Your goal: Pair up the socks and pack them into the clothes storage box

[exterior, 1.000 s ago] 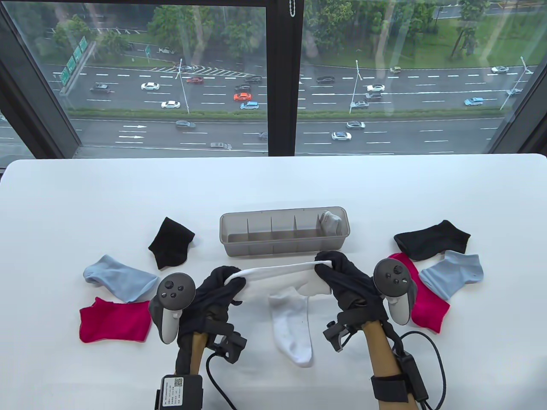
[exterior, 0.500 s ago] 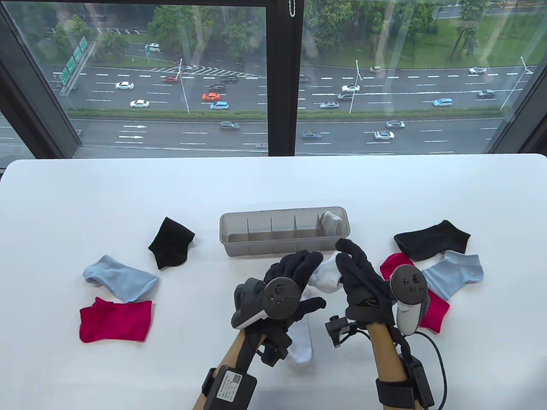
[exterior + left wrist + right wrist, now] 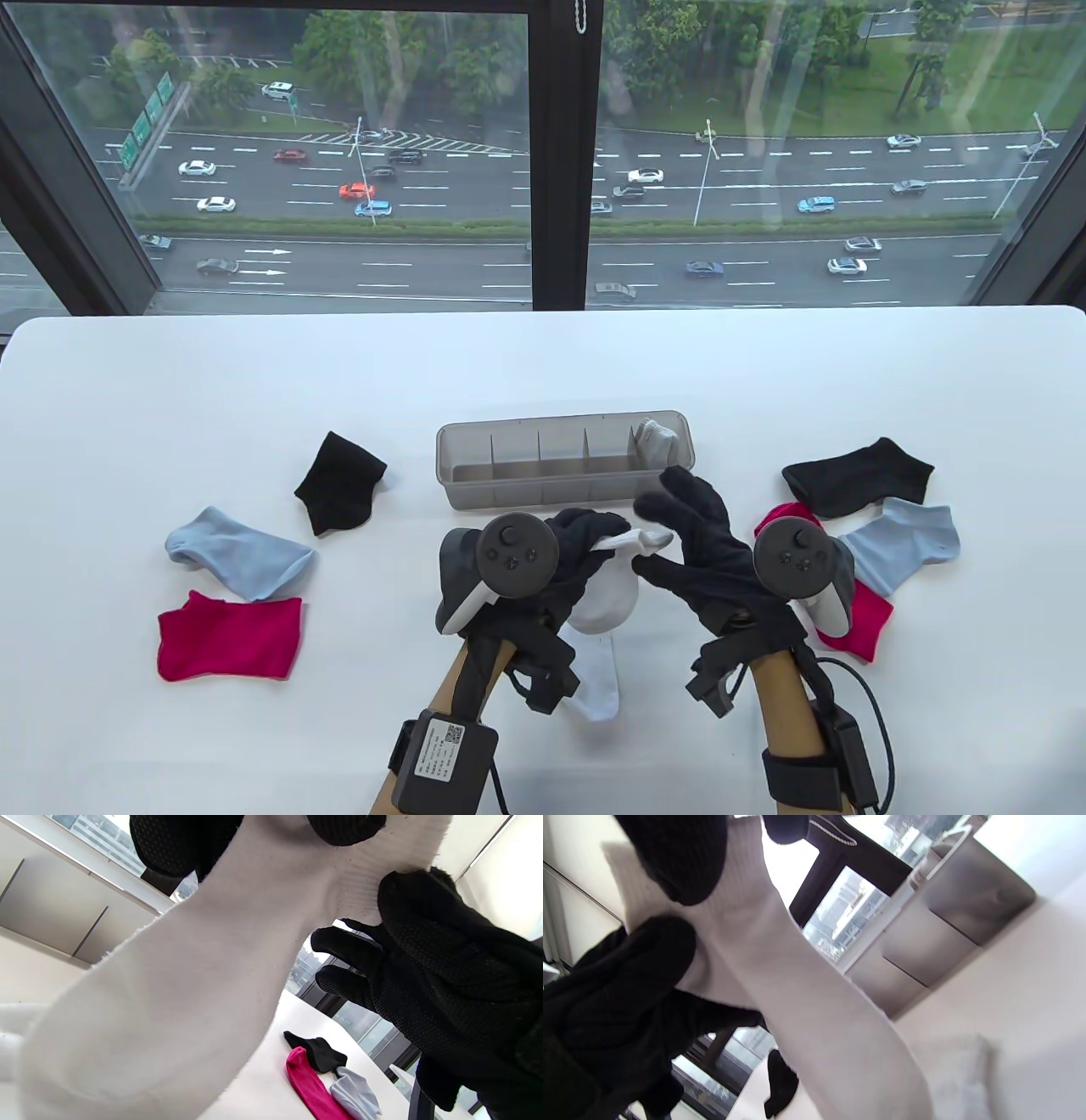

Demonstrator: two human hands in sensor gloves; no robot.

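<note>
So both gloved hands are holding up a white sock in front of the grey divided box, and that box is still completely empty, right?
Not quite. The storage box is not empty: the table view shows a white sock bundle already in its rightmost compartment. The rest holds: the left hand and right hand both hold the white sock in front of the box.

Both hands raised together near table centre, forearms angled in. Left hand (image 3: 570,552) fingers curled, pinching white sock (image 3: 612,586). Right hand (image 3: 708,556) thumb and forefinger pinch the sock's cuff, other fingers spread far-left.
</note>
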